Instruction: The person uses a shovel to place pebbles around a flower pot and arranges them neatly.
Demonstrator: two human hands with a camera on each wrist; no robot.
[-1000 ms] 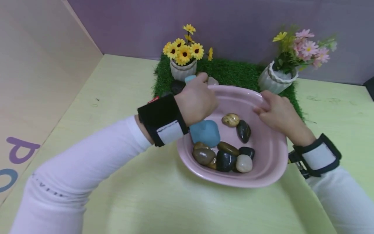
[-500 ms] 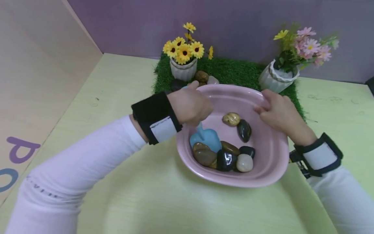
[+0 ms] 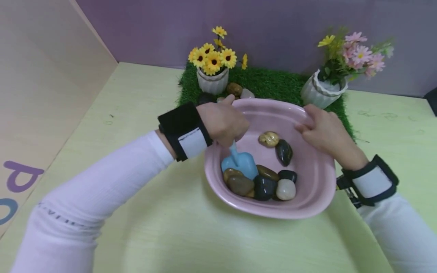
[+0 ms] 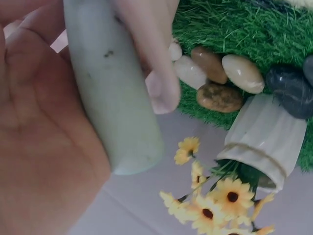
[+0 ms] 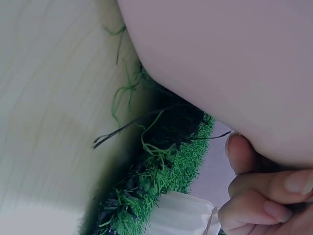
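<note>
My left hand (image 3: 223, 123) grips the handle of a light blue toy shovel (image 3: 243, 163) inside a pink basin (image 3: 315, 189). In the left wrist view the shovel's thick handle (image 4: 115, 98) crosses the palm. The blade points down among glossy stones at the basin's near left, beside a grey-brown stone (image 3: 241, 184), a black stone (image 3: 265, 187) and a whitish stone (image 3: 285, 189). A yellowish stone (image 3: 269, 139) and a dark oval stone (image 3: 284, 152) lie apart near the basin's middle. My right hand (image 3: 327, 132) holds the basin's far right rim, its curled fingers showing below the wall in the right wrist view.
Behind the basin lies a green artificial grass mat (image 3: 273, 85). On it stand a white pot of yellow flowers (image 3: 213, 81) and a tilted white pot of pink flowers (image 3: 322, 93). Several stones (image 4: 220, 98) sit by the left pot. A purple wall (image 3: 273, 34) closes the back.
The shovel has turned in my left hand's hold and its blade has dropped in against the stones. My left hand moved slightly left and down. The right hand stays on the rim.
</note>
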